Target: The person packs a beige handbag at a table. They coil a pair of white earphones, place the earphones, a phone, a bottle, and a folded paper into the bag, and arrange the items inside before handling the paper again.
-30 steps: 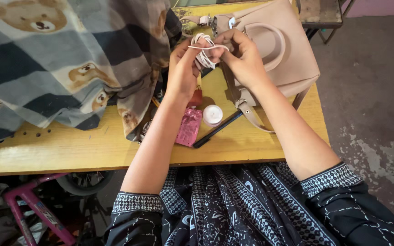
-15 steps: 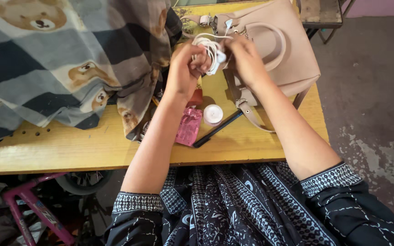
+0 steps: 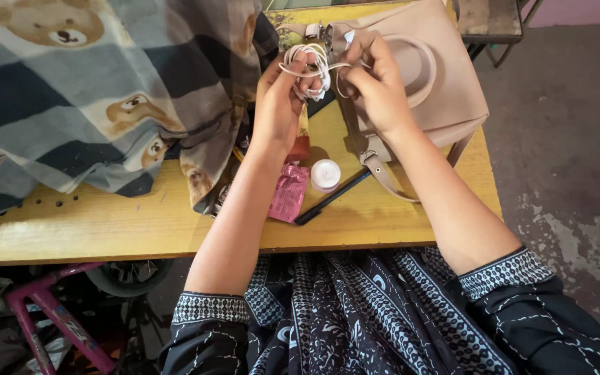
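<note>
Both hands' fingers (image 3: 293, 73) pinch a coiled white earphone cord (image 3: 310, 66) above the beige handbag (image 3: 446, 83).

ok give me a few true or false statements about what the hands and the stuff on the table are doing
1. Both hands hold a bundle of white earphone cord. True.
2. The left hand rests flat on the wooden table. False: it is raised, gripping the cord.
3. A beige handbag lies beyond the right hand. True.
4. The pink sachet sits inside the handbag. False: it lies on the table beside a small white round jar.
5. A bear-print checked cloth covers the table's left part. True.
</note>
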